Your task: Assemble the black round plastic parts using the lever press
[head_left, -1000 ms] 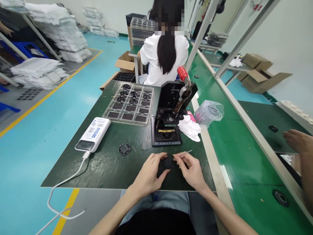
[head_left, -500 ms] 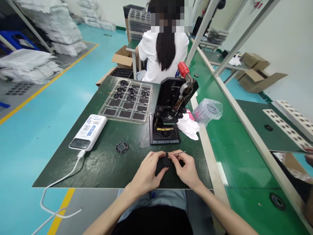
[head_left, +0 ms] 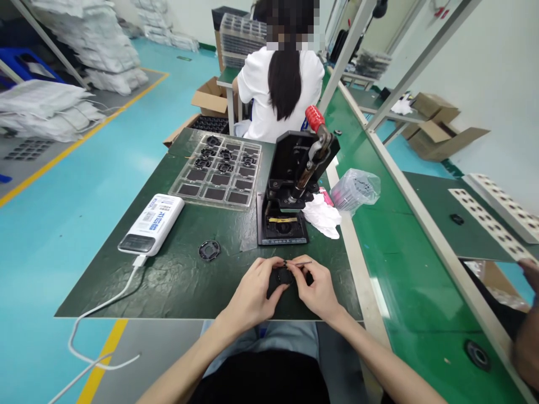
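Close to the table's front edge, my left hand (head_left: 255, 289) grips a small black plastic part (head_left: 283, 276) between thumb and fingers. My right hand (head_left: 315, 286) pinches a thin, pointed stick-like tool (head_left: 304, 263) against the top of that part; the fingers hide much of both. Just beyond my hands stands a black hand press (head_left: 283, 233) with a red-wrapped lever (head_left: 314, 118) and a yellow strip on its base. A round black ring-shaped part (head_left: 209, 251) lies flat on the table to the left.
A clear tray (head_left: 179, 193) with several black parts sits at the back left. At left lies a white power bank (head_left: 152, 225) with a cable. White tissue (head_left: 322, 216) and a plastic bag (head_left: 357, 191) are right of the press. A person (head_left: 280, 95) sits ahead; a green conveyor (head_left: 412, 269) runs along the right.
My hands stay almost in place, with the black part tilted slightly and my right fingers shifted a little on it. At the right edge, another person's hand and arm have come further into view.
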Demonstrator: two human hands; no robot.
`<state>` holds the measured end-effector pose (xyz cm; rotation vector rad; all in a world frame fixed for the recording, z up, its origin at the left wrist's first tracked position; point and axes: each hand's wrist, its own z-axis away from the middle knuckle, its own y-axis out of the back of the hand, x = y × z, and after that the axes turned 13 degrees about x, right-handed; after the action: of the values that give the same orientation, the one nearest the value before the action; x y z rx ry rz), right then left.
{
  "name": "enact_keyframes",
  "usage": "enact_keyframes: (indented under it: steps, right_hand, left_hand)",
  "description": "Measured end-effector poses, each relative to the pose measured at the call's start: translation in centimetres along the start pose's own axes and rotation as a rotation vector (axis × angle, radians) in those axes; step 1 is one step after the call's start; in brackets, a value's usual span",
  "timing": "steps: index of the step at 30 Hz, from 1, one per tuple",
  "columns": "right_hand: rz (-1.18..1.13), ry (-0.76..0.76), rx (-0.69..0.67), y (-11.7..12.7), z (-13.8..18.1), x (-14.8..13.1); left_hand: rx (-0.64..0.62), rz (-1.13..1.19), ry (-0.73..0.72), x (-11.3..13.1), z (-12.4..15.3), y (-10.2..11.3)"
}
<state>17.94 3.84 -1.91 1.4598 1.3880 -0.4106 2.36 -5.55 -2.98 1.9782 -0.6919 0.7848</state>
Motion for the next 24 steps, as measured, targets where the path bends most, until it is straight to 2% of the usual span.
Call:
enact_keyframes:
  steps: [5, 9, 11, 13, 15, 16, 19, 21, 24]
  right_hand:
    - [0.060, 0.072, -0.038, -0.6, -0.1, 0.0]
    - [0.046, 0.041, -0.044, -0.9, -0.1, 0.2]
    - [-0.010, -0.024, 0.006, -0.5, -0.4, 0.4]
    - [-0.048, -0.069, 0.158, 0.4, -0.7, 0.5]
    - [-0.013, 0.014, 0.264, 1.7, -1.1, 0.5]
    - [0.026, 0.109, 0.247, 2.4, -1.2, 0.4]
    - [0.116, 0.386, 0.035, 3.9, -1.6, -0.2]
    - [0.114, 0.430, -0.018, 4.0, -1.7, -0.7]
    - [0.066, 0.393, 0.073, 3.2, -1.8, -1.4]
  left_hand:
    - [0.023, -0.012, 0.003, 0.2, 0.1, -0.1]
    - [0.015, -0.016, 0.016, 0.3, 0.1, -0.1]
    - [0.009, -0.013, 0.032, 0.4, 0.1, -0.1]
    - [0.004, -0.010, 0.044, 0.3, 0.0, 0.0]
    - [0.002, -0.008, 0.046, 0.3, 0.0, 0.0]
    - [0.002, -0.005, 0.044, 0.3, -0.1, 0.0]
    - [0.008, 0.013, 0.047, 0.3, -0.1, 0.0]
    - [0.018, 0.028, 0.052, 0.2, 0.0, 0.0]
    - [0.045, 0.058, 0.078, 0.0, 0.3, -0.2]
